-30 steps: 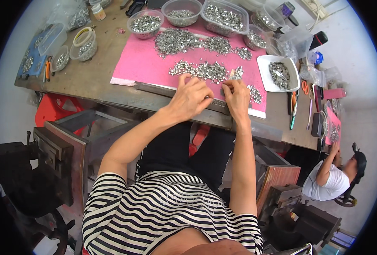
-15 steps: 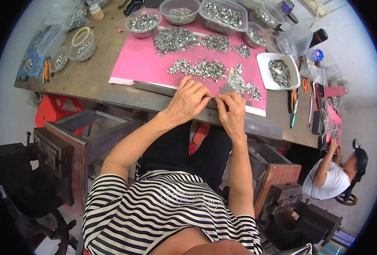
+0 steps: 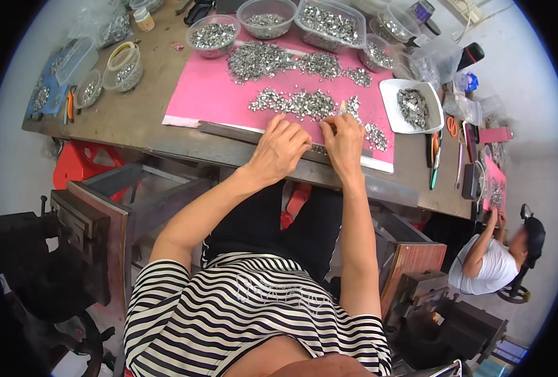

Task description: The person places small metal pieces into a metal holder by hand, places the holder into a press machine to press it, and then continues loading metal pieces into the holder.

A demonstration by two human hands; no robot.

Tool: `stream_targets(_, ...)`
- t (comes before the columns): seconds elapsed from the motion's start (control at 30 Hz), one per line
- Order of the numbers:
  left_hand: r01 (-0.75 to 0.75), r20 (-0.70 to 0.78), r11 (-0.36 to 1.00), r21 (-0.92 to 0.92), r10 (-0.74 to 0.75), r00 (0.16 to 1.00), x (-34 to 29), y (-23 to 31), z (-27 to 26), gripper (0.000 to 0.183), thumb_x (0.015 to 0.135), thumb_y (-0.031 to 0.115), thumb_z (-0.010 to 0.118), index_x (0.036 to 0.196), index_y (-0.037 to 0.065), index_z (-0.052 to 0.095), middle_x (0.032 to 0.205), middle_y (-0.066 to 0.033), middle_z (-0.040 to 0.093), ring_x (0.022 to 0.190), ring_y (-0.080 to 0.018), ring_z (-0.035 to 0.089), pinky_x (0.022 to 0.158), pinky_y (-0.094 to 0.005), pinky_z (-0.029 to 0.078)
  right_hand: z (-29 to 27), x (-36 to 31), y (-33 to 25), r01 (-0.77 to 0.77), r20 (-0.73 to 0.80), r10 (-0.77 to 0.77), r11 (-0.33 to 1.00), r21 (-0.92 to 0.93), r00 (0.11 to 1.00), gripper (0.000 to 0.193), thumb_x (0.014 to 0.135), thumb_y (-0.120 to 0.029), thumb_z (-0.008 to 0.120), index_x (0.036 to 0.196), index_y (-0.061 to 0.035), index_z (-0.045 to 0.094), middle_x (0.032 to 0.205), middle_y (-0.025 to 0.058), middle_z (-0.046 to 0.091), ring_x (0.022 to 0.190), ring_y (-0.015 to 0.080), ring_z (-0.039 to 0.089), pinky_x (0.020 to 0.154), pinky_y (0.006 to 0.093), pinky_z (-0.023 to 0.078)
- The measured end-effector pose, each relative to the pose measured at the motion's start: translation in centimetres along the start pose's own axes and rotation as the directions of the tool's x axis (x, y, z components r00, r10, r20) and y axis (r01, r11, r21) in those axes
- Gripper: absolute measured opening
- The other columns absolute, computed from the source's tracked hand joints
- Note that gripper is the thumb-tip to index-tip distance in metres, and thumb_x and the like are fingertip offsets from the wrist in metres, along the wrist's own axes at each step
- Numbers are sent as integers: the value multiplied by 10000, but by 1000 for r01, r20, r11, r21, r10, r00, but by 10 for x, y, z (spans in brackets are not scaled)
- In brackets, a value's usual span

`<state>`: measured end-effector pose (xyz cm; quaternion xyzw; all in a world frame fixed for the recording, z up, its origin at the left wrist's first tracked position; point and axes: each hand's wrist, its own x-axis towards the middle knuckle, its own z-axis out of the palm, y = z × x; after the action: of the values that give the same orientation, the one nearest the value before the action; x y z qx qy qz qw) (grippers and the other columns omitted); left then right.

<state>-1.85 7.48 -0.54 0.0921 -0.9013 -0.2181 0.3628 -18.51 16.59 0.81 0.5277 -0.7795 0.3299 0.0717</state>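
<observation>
My left hand point(image 3: 281, 147) rests on the long dark metal bar point(image 3: 225, 130) at the table's front edge. Its fingers are curled, thumb and forefinger together at the bar; what they pinch, if anything, is hidden. Small shiny metal pieces point(image 3: 318, 149) show in a row along the bar between my hands. My right hand point(image 3: 344, 141) is over the pink mat point(image 3: 188, 94), fingertips bent together at the near side of a loose heap of metal pieces point(image 3: 304, 102). Whatever lies in that pinch is too small to make out. More pieces point(image 3: 376, 137) lie to its right.
A bigger heap point(image 3: 254, 61) lies farther back, before tubs of pieces point(image 3: 213, 34). A white tray point(image 3: 386, 103), pliers point(image 3: 435, 157) and orange scissors point(image 3: 452, 127) are at right. Orange-handled pliers point(image 3: 70, 105) lie left. A co-worker point(image 3: 486, 264) sits far right.
My right hand has moved up and away from the bar to the heap on the mat, uncovering the row of pieces. My left hand has hardly moved.
</observation>
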Motion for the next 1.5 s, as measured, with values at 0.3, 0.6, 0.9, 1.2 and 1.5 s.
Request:
stream_targets(0.3, 55, -20, 998, 36, -55, 998, 4, 10, -1, 158, 870, 172, 742, 944, 75, 642, 899, -44, 625, 902, -261, 600, 1077, -516, 376, 8, 5, 1, 69, -23, -71, 995, -67, 997, 77, 833, -110, 731, 847, -54, 679, 846, 104, 622, 862, 301, 614, 817, 434, 410)
stream_targets(0.6, 35, -94, 999, -24, -37, 995, -1, 4, 5, 212, 836, 149, 781, 949, 42, 636, 867, -74, 608, 869, -301, 603, 1031, -509, 449, 6, 7, 2, 89, 4, -89, 995, -50, 996, 64, 831, -87, 713, 857, -43, 674, 849, 107, 626, 845, 301, 617, 804, 429, 406)
stream_targets(0.9, 42, -69, 998, -48, -45, 997, -2, 2, -2, 148, 885, 117, 728, 947, 35, 623, 877, -98, 615, 891, -320, 619, 1043, -517, 456, -34, -16, -10, 124, 54, -138, 970, 209, 989, 88, 836, 7, 712, 898, -7, 650, 858, 104, 641, 753, 251, 626, 738, 368, 489)
stream_targets(1.2, 38, -96, 997, -71, -45, 994, 0, 4, 2, 119, 905, 117, 704, 957, 34, 636, 878, -92, 628, 889, -312, 627, 1044, -517, 454, -41, -33, -20, 281, 63, -285, 957, 69, 956, 161, 805, 27, 724, 939, -9, 642, 885, 112, 625, 841, 321, 608, 772, 410, 465)
stream_targets(1.5, 42, -81, 999, 23, -40, 996, -1, 7, 7, 233, 832, 223, 793, 928, 66, 649, 904, -83, 616, 926, -300, 603, 1061, -500, 431, -20, -6, -3, 168, -18, -167, 982, 87, 986, 112, 843, 14, 707, 949, -18, 699, 843, 125, 621, 769, 297, 627, 704, 399, 489)
